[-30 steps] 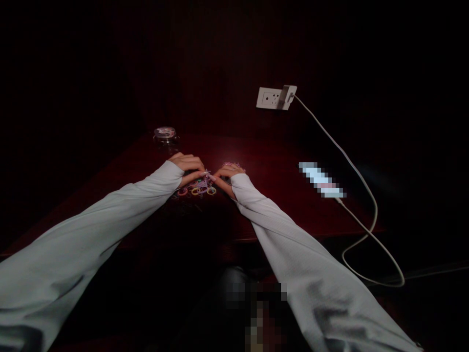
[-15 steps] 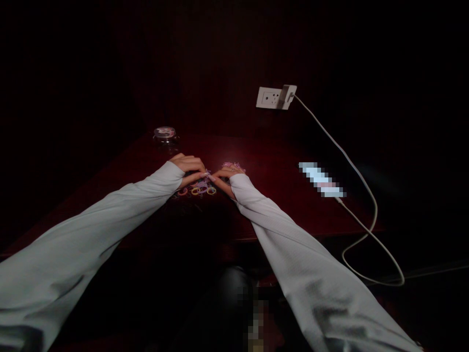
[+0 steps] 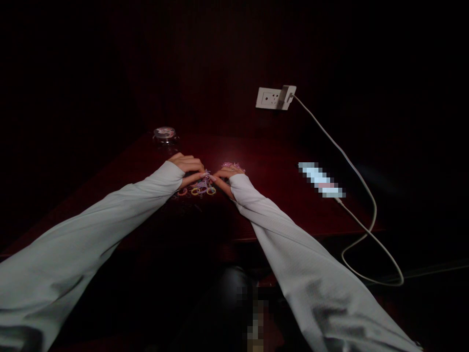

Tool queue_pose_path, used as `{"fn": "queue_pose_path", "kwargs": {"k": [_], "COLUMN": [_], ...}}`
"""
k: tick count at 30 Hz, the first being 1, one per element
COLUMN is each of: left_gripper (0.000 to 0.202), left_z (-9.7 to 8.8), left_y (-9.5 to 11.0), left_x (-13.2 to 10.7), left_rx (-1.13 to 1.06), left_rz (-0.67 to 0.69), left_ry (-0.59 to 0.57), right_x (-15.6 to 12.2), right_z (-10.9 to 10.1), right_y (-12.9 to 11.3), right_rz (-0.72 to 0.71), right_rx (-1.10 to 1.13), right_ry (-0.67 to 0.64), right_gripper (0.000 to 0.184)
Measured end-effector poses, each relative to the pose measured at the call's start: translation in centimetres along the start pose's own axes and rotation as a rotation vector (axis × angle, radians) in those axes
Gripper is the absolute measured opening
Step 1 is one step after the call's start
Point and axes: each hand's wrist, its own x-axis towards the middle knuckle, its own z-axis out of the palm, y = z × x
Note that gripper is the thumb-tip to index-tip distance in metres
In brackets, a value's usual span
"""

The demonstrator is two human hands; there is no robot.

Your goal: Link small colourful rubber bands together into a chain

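Both hands meet over a small heap of colourful hair ties (image 3: pixel 196 191) on the dark red table. My left hand (image 3: pixel 188 166) has its thumb and fingers pinched on a purple hair tie (image 3: pixel 207 175) at the top of the heap. From the other side, my right hand (image 3: pixel 224 175) pinches at the same purple band with its fingertips. A second pile of pink hair ties (image 3: pixel 231 165) shows just beyond my right hand, which partly hides it. Yellow, orange and purple loops lie below the fingers.
A clear jar (image 3: pixel 165 137) with a patterned lid stands at the back left of the table (image 3: pixel 282 210). On the right lies a blurred-out phone (image 3: pixel 321 181) on a white cable (image 3: pixel 348 156), which runs to a charger in a wall socket (image 3: pixel 269 98) and loops past the table's edge.
The fingertips have drawn slightly apart, and more of the purple hair tie shows between them. My arms, the jar and the phone stay where they were.
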Motion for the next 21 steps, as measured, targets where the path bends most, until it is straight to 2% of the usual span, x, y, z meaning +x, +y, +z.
{"fn": "queue_pose_path", "kwargs": {"k": [11, 21], "left_gripper": [0.053, 0.051], "left_z": [0.05, -0.08], "left_y": [-0.1, -0.09], "left_x": [-0.05, -0.04], "left_rx": [0.023, -0.002], "left_rz": [-0.004, 0.0], "left_ry": [-0.012, -0.029], "right_x": [-0.03, -0.08], "right_z": [-0.05, 0.08], "right_y": [-0.08, 0.24], "right_rz": [-0.008, -0.025], "right_rx": [0.011, 0.01], "right_ry": [0.002, 0.007], "right_gripper": [0.019, 0.021]}}
